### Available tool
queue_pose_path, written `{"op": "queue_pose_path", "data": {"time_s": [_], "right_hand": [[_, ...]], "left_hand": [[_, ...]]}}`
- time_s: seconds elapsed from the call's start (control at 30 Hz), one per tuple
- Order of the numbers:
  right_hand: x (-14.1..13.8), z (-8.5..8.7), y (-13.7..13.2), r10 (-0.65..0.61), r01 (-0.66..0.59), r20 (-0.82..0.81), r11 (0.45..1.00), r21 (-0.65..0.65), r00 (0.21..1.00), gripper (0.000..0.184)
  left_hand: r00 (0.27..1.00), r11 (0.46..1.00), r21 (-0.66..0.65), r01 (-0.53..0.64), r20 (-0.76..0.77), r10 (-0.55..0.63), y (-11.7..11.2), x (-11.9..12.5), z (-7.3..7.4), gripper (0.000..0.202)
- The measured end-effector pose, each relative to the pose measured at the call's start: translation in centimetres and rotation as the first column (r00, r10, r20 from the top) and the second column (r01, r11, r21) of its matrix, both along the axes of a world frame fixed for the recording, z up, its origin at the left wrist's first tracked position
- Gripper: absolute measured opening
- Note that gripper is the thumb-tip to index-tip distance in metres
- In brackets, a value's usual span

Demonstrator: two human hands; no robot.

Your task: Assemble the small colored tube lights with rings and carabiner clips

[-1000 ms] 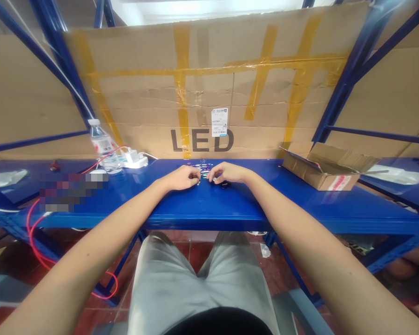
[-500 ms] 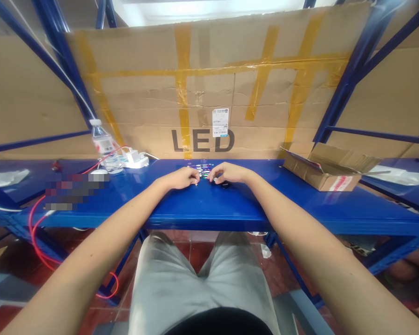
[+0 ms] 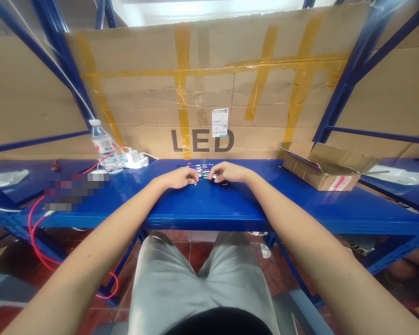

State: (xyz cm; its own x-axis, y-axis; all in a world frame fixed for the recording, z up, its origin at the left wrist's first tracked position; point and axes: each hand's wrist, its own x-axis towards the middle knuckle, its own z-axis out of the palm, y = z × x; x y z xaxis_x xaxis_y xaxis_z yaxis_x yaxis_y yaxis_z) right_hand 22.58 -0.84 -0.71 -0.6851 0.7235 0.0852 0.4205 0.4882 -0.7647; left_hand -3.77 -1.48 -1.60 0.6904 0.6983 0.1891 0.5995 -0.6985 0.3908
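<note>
My left hand [image 3: 185,177] rests low over the blue shelf, its fingers closed in a pinch, with a tiny pale tip showing under them that I cannot name. Opposite it, my right hand [image 3: 226,172] has its thumb and fingers curled together around a small whitish thing, too small to make out. Between and behind both hands lie several thin, colourful, pen-like sticks [image 3: 200,167], partly covered by the fingers. A small black object [image 3: 225,184] sits on the shelf just beneath my right hand.
An open cardboard box [image 3: 323,170] stands at the right. On the left are a water bottle [image 3: 104,146], a white power strip [image 3: 136,159] and a red cable [image 3: 33,232]. A large cardboard sheet [image 3: 143,102] marked LED walls off the back of the blue shelf [image 3: 206,204].
Both hands stay almost in place. The fingers of my left hand have shifted very slightly, and the tiny tip beneath them has moved a little left.
</note>
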Motion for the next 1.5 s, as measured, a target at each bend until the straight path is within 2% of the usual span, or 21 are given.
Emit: {"op": "queue_pose_path", "data": {"time_s": [0.2, 0.47, 0.8, 1.13, 1.4, 1.5], "right_hand": [[0.0, 0.1, -0.1, -0.027, 0.026, 0.027, 1.000, 0.009, 0.999, 0.023], [-0.1, 0.2, -0.2, -0.018, 0.018, 0.036, 1.000, 0.014, 0.999, 0.023], [-0.1, 0.1, 0.0, -0.017, 0.018, 0.019, 1.000, -0.013, 1.000, 0.024], [-0.1, 0.2, -0.2, -0.026, 0.026, 0.038, 1.000, 0.000, 0.999, 0.025], [-0.2, 0.3, -0.4, -0.033, 0.032, 0.043, 0.999, 0.016, 0.999, 0.024], [-0.2, 0.3, -0.4, -0.046, 0.044, 0.052, 0.998, 0.035, 0.998, 0.024]], "left_hand": [[0.997, 0.991, -0.107, -0.078, -0.016, 0.077, -0.5, 0.2, 0.5, 0.018], [0.989, 0.978, -0.154, -0.138, 0.034, 0.145, -0.7, 0.3, 1.0, 0.015], [0.994, 0.962, -0.257, -0.095, 0.034, 0.107, -0.6, -0.2, 1.5, 0.020], [0.999, 0.955, -0.294, -0.026, 0.013, 0.032, 0.2, -1.3, 1.3, 0.028], [0.998, 0.977, -0.200, -0.067, -0.014, 0.066, -0.7, -0.6, 1.4, 0.019], [0.992, 0.995, -0.030, -0.095, 0.078, 0.097, -1.3, 0.3, 0.9, 0.015]]}}
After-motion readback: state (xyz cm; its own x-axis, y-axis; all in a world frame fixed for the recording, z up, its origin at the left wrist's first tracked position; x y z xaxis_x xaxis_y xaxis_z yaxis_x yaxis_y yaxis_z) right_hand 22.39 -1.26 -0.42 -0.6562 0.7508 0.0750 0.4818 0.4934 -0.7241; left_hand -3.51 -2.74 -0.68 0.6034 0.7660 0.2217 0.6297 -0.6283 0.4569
